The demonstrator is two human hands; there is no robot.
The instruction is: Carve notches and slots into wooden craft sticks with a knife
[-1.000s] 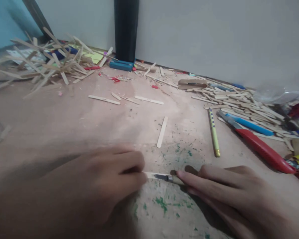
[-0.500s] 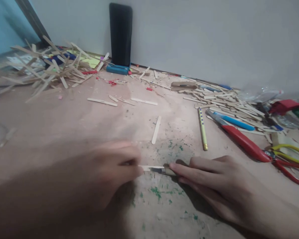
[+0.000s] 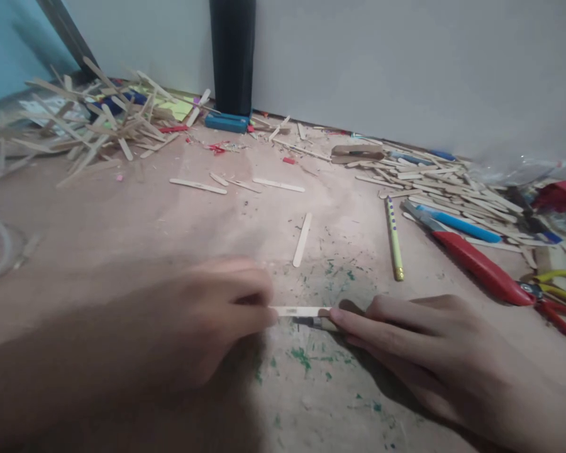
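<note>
My left hand [image 3: 229, 308] is closed around one end of a pale craft stick [image 3: 298, 311], which lies level above the tabletop. In my right hand [image 3: 424, 336] is a small craft knife [image 3: 317, 323], its blade pointing left just below the stick's near edge. My right forefinger reaches the stick's right end; whether it presses on it I cannot tell. Most of the knife handle is hidden under my fingers. Beyond my hands lies another loose craft stick [image 3: 302, 240].
A heap of craft sticks [image 3: 117, 126] fills the back left, another pile [image 3: 453, 185] the back right. To the right lie a yellow pencil [image 3: 394, 242], a blue pen [image 3: 462, 224] and red-handled cutters [image 3: 483, 267]. A black phone [image 3: 233, 60] stands against the wall. Green shavings [image 3: 302, 358] speckle the table.
The craft stick now sits slightly beyond the knife blade and more of its length shows. My view has shifted a little, moving the scene rightward and up.
</note>
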